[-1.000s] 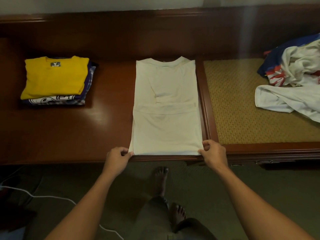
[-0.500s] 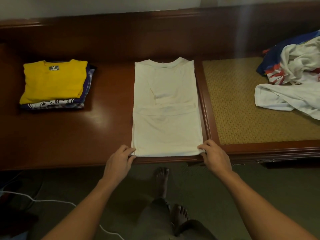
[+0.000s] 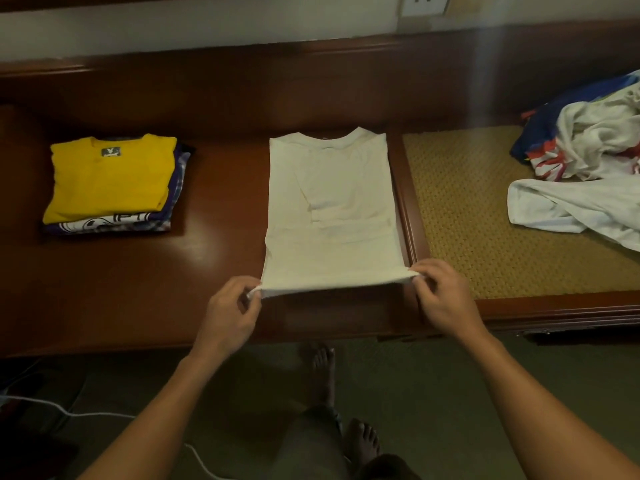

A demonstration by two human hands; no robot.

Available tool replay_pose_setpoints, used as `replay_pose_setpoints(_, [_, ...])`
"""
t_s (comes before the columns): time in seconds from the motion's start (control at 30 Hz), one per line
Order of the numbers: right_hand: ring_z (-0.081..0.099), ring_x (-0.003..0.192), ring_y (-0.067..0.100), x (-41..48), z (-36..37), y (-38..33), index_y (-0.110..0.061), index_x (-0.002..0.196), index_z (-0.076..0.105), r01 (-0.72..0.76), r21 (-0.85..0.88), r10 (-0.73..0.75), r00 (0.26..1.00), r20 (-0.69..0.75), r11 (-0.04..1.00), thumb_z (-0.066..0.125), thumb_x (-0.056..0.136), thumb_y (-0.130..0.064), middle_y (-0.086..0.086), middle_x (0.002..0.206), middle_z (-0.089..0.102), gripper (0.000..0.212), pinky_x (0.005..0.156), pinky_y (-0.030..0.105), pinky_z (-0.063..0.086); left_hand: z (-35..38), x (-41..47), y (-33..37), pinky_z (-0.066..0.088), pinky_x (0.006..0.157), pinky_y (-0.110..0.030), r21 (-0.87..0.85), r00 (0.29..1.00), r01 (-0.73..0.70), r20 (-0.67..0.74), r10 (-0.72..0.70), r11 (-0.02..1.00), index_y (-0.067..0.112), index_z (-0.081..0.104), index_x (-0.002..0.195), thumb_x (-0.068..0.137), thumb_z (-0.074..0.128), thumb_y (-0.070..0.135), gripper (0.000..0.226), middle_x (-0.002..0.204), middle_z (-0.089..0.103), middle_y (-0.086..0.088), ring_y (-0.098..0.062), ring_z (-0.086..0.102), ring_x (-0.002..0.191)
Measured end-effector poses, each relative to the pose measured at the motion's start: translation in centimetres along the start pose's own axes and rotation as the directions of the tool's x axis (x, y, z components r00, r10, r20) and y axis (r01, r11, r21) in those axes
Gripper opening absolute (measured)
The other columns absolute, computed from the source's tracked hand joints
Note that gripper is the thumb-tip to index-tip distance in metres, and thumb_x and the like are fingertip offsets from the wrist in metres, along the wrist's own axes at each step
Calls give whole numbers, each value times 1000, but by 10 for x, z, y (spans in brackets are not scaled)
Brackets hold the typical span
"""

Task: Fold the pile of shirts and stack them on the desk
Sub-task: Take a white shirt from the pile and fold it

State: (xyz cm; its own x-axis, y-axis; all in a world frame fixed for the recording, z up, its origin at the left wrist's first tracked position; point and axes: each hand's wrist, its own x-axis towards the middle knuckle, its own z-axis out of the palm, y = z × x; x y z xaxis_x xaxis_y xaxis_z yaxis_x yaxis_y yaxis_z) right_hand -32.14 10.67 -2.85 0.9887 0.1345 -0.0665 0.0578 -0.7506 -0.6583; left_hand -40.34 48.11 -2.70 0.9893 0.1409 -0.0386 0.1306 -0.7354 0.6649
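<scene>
Now, head view: our left hand (image 3: 232,306) and right hand (image 3: 440,296) each clamp fingers on a hem corner of the shirt (image 3: 329,209). The hem, flat a moment before, is raised off the front edge of the desk (image 3: 156,278). We judge the fold starts.

Head view looks forward and down, near the desk (image 3: 138,271).

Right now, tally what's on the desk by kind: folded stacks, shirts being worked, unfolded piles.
Folded stack, yellow on top: 1
Cream shirt, hem pinched by left hand and right hand: 1
Unfolded pile: 1, shirts inside uncountable
Total: 3
</scene>
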Motion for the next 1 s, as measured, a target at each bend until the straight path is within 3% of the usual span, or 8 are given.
replay_pose_setpoints(0.1, [60, 97, 12, 39, -23, -21, -15, 115, 72, 23, 49, -20, 997, -68, 999, 59, 99, -17, -4, 111, 65, 21, 85, 36, 55, -24, 38, 14, 43, 61, -10, -30, 996, -20, -91, 17, 999, 19, 70, 106, 97, 64, 14, 11, 94, 66, 7, -2, 59, 79])
replay_pose_setpoints(0.2, [62, 87, 6, 86, -41, -45, -20, 116, 73, 6, 104, 12, 985, -174, 995, 61, 99, -22, -8, 102, 69, 21, 74, 34, 57, -44, 92, 26, 43, 62, -10, -39, 988, -3, -156, -3, 999, 16, 72, 113, 98, 64, 23, 17, 93, 67, 4, -2, 60, 78])
replay_pose_setpoints(0.37, [64, 88, 2, 164, -52, -66, -23, 114, 74, -63, 174, 104, 967, -234, 983, 68, 96, -29, -11, 96, 71, 20, 74, 25, 55, -69, 189, 31, 56, 69, -31, -38, 982, -29, -187, 21, 999, 23, 75, 109, 96, 67, 35, 20, 93, 72, 8, -10, 66, 79])
replay_pose_setpoints(0.6, [67, 95, 12, 249, -44, -69, -21, 108, 75, -216, 259, 262, 952, -156, 941, 73, 92, -26, -4, 100, 72, 17, 71, 22, 50, -66, 283, 27, 52, 63, -29, -92, 993, 63, -90, -72, 994, 17, 77, 105, 93, 72, 31, 19, 81, 71, 7, -12, 65, 67])
replay_pose_setpoints(0.7, [66, 97, 13, 277, -37, -63, -20, 112, 74, -260, 255, 298, 947, -122, 931, 72, 93, -27, -3, 103, 71, 20, 79, 29, 54, -60, 308, 25, 48, 63, -24, -113, 992, 115, -44, -120, 987, 15, 76, 107, 93, 72, 29, 20, 85, 71, 5, -14, 67, 71])
replay_pose_setpoints(1.0, [64, 104, 19, 368, 12, -18, -18, 118, 70, -342, 170, 336, 940, 65, 924, 67, 97, -27, 0, 113, 68, 23, 92, 41, 54, -18, 385, -7, 57, 69, -32, -128, 960, 278, 20, -278, 952, 18, 78, 107, 92, 74, 31, 20, 92, 75, 4, -16, 69, 70])
